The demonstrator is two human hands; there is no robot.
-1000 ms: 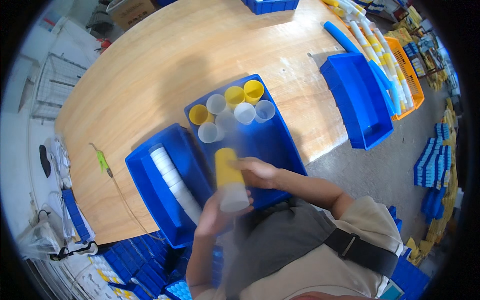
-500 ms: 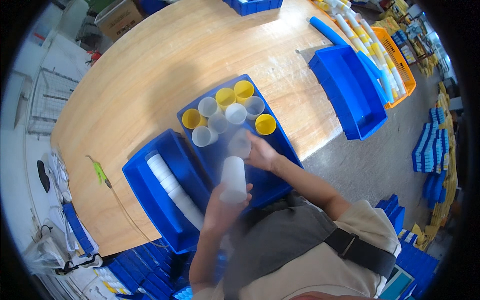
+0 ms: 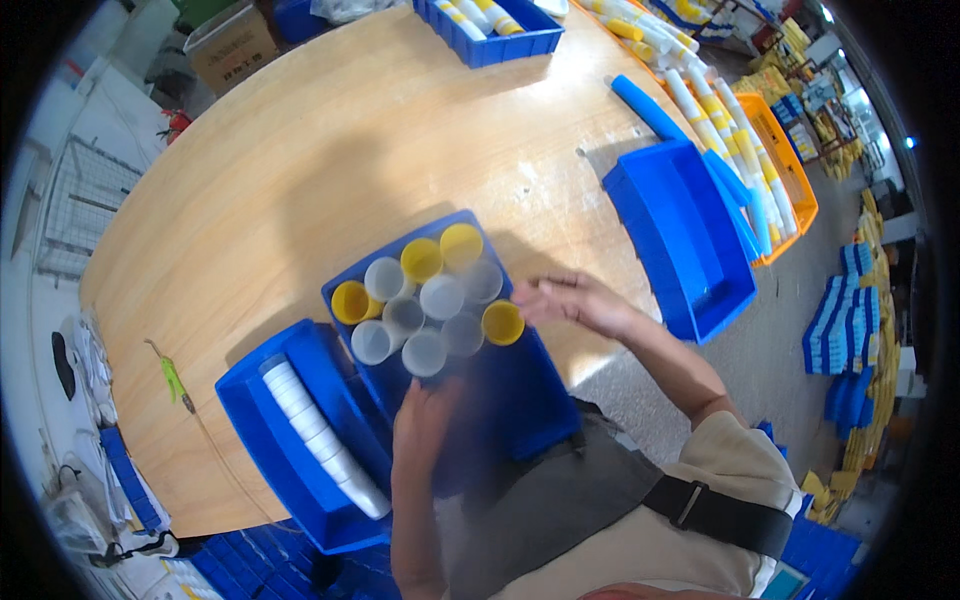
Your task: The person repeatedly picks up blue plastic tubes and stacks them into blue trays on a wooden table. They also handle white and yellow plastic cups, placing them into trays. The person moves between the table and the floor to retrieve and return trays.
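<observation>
A blue bin (image 3: 520, 400) in front of me holds several upright tubes, some yellow and some translucent white. My left hand (image 3: 425, 430) is blurred by motion, its fingertips at the nearest translucent tube (image 3: 425, 352); its grip is unclear. My right hand (image 3: 575, 300) hovers over the bin's right edge with fingers stretched left, empty, just beside a yellow tube (image 3: 502, 322). To the left lies a second blue bin (image 3: 260, 420) with a row of stacked white caps (image 3: 320, 440).
The bins sit on a round wooden table (image 3: 330, 150). An empty blue bin (image 3: 680, 240) is at the right edge, with an orange crate (image 3: 785, 170) of white-and-yellow tubes beyond it. Another blue bin (image 3: 490, 35) is at the far side. Stacked blue bins (image 3: 845, 320) are on the floor.
The long tube I held in both hands has gone down among the others. A yellow tube now stands at the cluster's right. My right hand has drawn away to the right.
</observation>
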